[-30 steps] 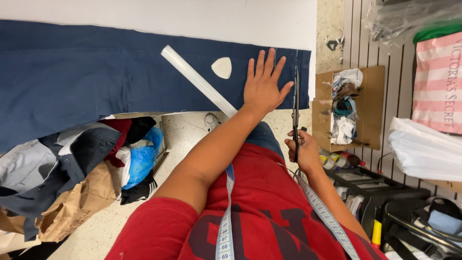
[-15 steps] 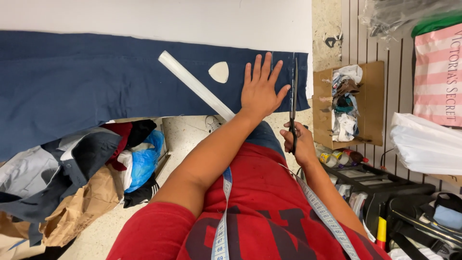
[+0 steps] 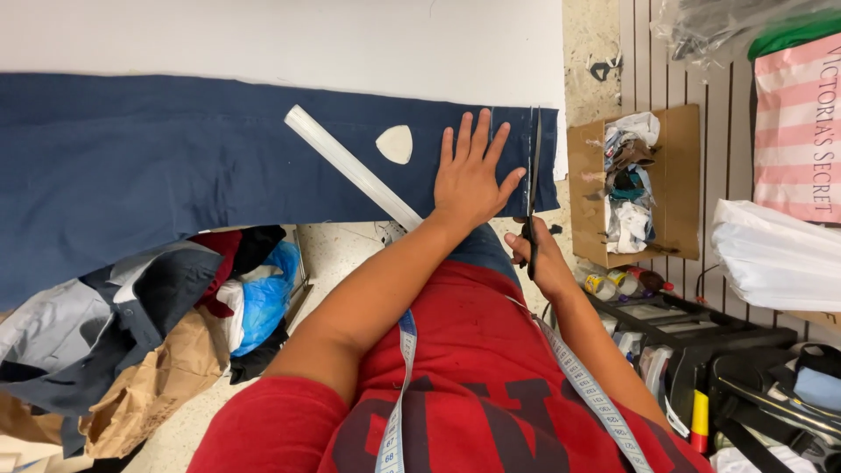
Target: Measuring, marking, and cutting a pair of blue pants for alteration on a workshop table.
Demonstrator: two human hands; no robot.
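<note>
White table (image 3: 263, 35), navy fabric (image 3: 158, 166) spread flat across it, pale ruler (image 3: 350, 166) and chalk wedge (image 3: 395, 144) on top

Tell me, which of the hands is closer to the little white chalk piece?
Left. The left hand lies flat on the navy cloth just beside the chalk; the right hand holds scissors farther off.

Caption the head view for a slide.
Left hand flat on navy cloth; right hand works scissors along its end.
</note>
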